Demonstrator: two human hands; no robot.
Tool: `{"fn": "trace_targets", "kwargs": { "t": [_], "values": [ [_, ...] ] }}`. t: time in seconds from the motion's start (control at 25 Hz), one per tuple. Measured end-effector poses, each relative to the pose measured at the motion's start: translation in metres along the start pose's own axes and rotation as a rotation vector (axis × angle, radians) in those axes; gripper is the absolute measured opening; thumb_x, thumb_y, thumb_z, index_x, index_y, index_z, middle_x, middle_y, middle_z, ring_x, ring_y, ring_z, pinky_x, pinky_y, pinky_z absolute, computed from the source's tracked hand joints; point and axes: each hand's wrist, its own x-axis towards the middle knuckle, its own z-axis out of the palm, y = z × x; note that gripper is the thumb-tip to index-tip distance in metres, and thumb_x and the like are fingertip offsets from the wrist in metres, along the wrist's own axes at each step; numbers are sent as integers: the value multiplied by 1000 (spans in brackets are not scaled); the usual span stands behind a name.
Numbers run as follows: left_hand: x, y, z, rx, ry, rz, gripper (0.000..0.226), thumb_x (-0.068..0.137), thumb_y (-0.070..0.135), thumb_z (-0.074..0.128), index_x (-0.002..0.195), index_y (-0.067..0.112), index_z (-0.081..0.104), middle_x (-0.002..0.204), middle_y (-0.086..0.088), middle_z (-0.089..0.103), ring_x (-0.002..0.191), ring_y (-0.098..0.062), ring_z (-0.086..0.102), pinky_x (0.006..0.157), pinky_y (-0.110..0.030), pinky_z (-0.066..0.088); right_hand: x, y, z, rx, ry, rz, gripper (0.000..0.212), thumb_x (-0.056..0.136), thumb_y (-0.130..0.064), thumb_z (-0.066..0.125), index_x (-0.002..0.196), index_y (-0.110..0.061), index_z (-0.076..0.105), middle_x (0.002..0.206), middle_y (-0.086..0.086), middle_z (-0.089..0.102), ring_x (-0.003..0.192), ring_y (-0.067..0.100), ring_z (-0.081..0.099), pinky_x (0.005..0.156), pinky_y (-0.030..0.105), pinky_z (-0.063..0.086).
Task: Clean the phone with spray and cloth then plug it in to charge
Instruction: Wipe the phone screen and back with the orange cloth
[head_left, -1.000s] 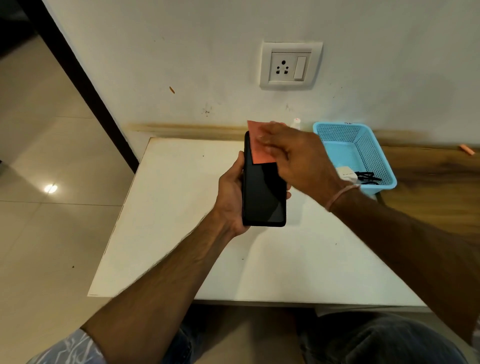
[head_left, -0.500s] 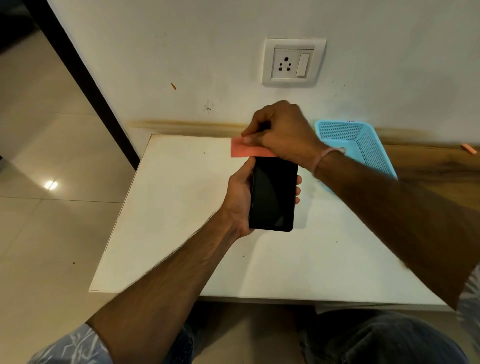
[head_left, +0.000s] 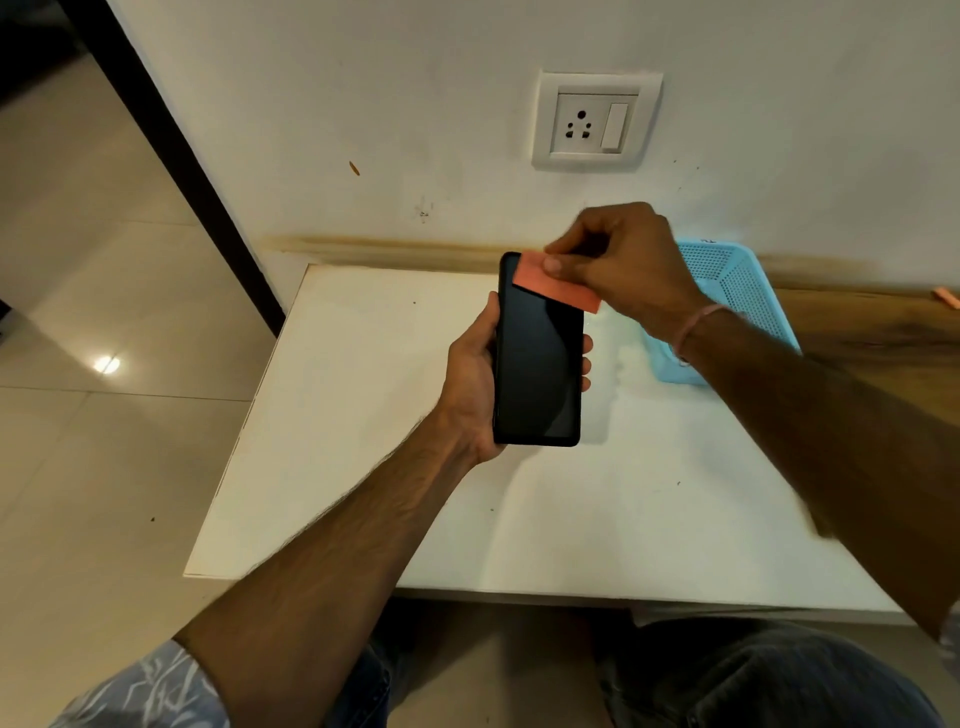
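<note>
White table (head_left: 363, 415), back edge: basket (head_left: 737, 280) partly hidden behind right hand (head_left: 623, 260) pinching cloth (head_left: 556, 288) against phone (head_left: 537, 374); left hand (head_left: 470, 379) gripping phone.

The left forearm (head_left: 337, 545) rises from the lower left, bare up to a patterned sleeve (head_left: 140, 691) near the elbow. The left hand (head_left: 475, 384) grips a black phone (head_left: 537, 364) from its left edge, thumb along that side, fingertips (head_left: 587, 345) showing past the right edge, screen facing up.

The right forearm (head_left: 831, 426) comes in from the right, with a pink band (head_left: 696, 327) at the wrist. The right hand (head_left: 623, 260) is above the phone's top end, fingers curled. It pinches an orange cloth (head_left: 556, 288) between thumb (head_left: 553, 266) and fingers, and the cloth lies across the phone's upper right corner.
</note>
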Motion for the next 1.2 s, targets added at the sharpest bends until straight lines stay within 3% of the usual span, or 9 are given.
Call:
{"fn": "trace_targets", "kwargs": {
  "t": [0.16,0.28,0.44,0.6,0.68,0.8,0.96,1.08,1.2],
  "values": [
    [2,-1,-3,62,43,17,72,101,61,33,135,4,58,118,-26,65,93,-37,65,88,-47,53,5,-8,14,-41,-25,-44,19,73,-30,81,86,-18,74,82,-10,69,79,2,64,72,10,49],
    [3,-3,-4,30,30,13,73,100,61,33,136,2,56,120,-27,62,96,-37,62,91,-48,50,-5,7,8,109,29,79,21,78,-33,77,91,-17,72,87,-7,71,83,7,66,74,15,52],
    [7,-8,-7,-12,65,26,70,100,63,32,123,9,70,117,-21,69,94,-35,69,88,-46,57,-21,13,23,251,276,206,15,78,-33,77,87,-22,71,84,-11,71,83,6,66,77,19,53],
    [7,-12,-6,-2,186,56,62,99,64,37,101,20,80,103,-11,76,86,-28,74,76,-41,61,-29,4,41,248,599,233,16,76,-29,79,87,-19,72,79,-14,67,76,-4,61,71,2,43],
    [8,-11,-6,-25,232,72,60,98,64,39,103,20,79,99,-9,76,83,-27,74,73,-39,61,-36,2,47,214,668,214,15,77,-25,79,83,-14,72,80,-6,68,73,0,60,70,3,43],
    [9,-6,-10,-80,257,83,62,96,67,41,109,17,76,97,-9,76,82,-28,73,72,-40,61,-58,3,60,152,634,246,18,79,-26,77,79,-9,70,79,4,68,72,12,61,69,12,46],
    [7,-1,-13,-128,243,79,67,96,68,37,111,16,77,106,-13,75,91,-32,73,79,-45,60,-94,6,73,76,578,331,20,80,-31,76,79,-12,69,80,6,64,76,20,62,80,41,52],
    [6,3,-12,-196,157,111,73,99,65,31,130,6,62,116,-18,68,99,-34,67,91,-46,54,-124,4,76,158,568,372,20,81,-34,75,79,-15,69,75,0,67,71,12,64,70,27,55],
    [5,3,-9,-224,121,100,73,100,63,29,133,4,58,113,-18,67,95,-34,65,92,-45,52,-142,3,75,197,546,433,16,79,-37,74,79,-23,67,72,-16,64,68,-1,63,65,11,46]
  ]
}}
